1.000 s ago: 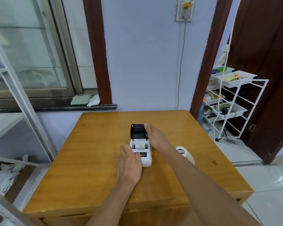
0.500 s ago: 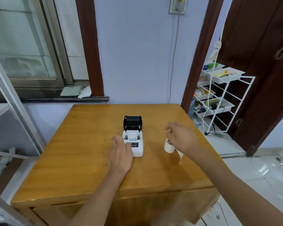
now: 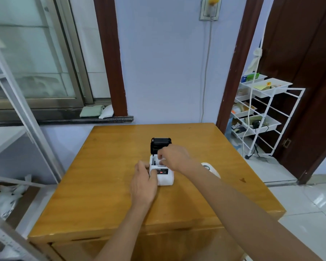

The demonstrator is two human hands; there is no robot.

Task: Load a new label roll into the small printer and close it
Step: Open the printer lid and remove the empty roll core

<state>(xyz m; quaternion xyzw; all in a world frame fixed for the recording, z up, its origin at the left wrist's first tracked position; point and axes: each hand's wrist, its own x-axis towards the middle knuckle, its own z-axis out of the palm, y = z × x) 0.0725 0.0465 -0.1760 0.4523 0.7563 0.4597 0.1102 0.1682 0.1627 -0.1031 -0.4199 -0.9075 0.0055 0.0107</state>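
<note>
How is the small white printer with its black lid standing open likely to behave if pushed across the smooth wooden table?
The small white printer would probably slide easily: the glossy wooden table looks slick, and the left hand braces its side. It seems light, being compact. With the black lid raised at the back, a push there might tip it.

The bench (image 3: 105,185) lies bare left of the printer (image 3: 165,178); its raised black lid (image 3: 160,145) blocks approach from behind, a label strip (image 3: 212,169) lies right.
</note>
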